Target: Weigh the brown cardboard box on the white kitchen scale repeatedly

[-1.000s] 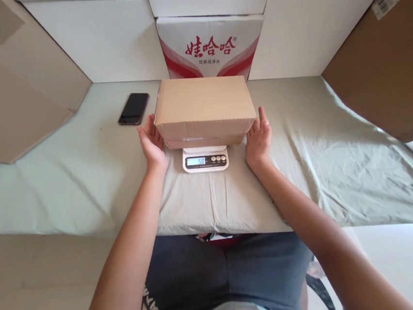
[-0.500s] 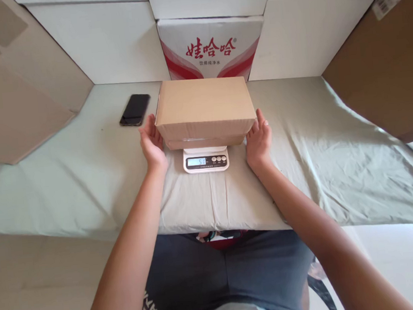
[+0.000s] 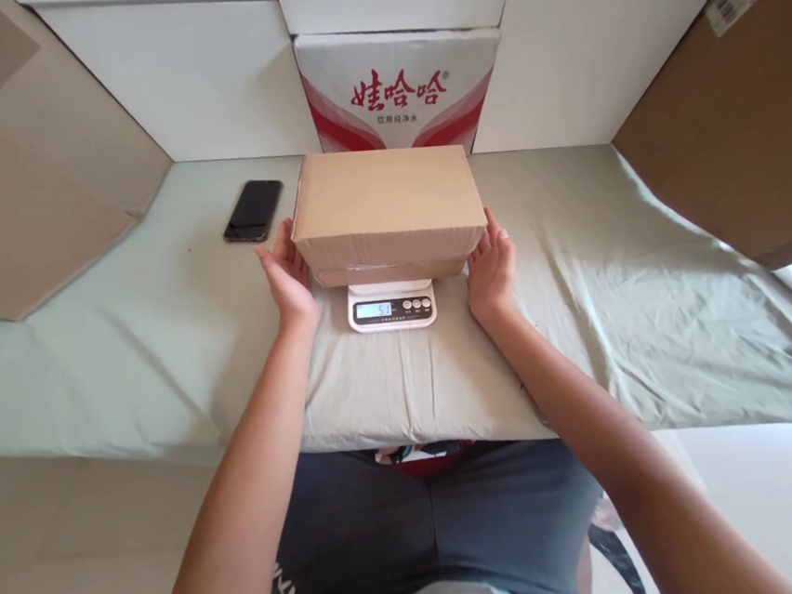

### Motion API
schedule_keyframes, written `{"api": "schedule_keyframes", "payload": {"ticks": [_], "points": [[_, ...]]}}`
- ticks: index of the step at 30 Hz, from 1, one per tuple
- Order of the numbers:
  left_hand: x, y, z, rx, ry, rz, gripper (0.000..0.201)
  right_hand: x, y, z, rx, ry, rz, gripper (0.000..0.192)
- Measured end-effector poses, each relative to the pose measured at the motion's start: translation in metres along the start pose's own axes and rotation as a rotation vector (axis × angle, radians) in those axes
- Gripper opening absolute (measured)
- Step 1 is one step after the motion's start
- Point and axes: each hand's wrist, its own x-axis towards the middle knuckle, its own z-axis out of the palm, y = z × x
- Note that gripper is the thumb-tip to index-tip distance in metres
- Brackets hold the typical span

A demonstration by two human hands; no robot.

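My left hand [image 3: 286,275] is open, palm turned in, flat against the left end of the cardboard box [image 3: 387,206]. My right hand [image 3: 491,264] mirrors it at the right end, fingers loosely spread and curling toward the box's lower edge. Neither hand has closed into a grip; whether the palms press or only brush the cardboard, I cannot tell.

Since a second ago both hands have drawn in from just beside the box to its ends, the right one most plainly.

The box sits square on the small white scale [image 3: 391,305], overhanging it on both sides. The scale's display faces me and shows 51, up from 50 a second ago and unchanged over the last half second. My read: the number has settled and my hands add little load.

Scale and box stand on the pale green cloth [image 3: 162,338] covering the table. A dark phone [image 3: 253,210] lies flat, left of the box and apart from it. Behind stands a red-and-white printed carton [image 3: 398,87], flanked by white panels and brown cardboard sheets.
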Motion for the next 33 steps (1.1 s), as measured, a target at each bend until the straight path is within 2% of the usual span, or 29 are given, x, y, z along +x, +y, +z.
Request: {"api": "schedule_keyframes", "payload": {"ticks": [15,25,33], "points": [[-0.0015,0.0030,0.0016,0.014,-0.004,0.008,0.092,-0.0015,-0.0016,0.0016,-0.016,0.004,-0.002,0.066],[-0.0048,0.0078,0.0059,0.008,0.002,-0.004,0.092,-0.0047,-0.0075,0.0060,-0.012,-0.012,0.011,0.072],[-0.0038,0.0067,0.0045,0.017,-0.011,0.008,0.092,-0.0045,-0.0069,0.0047,-0.052,-0.024,0.015,0.070]]}}
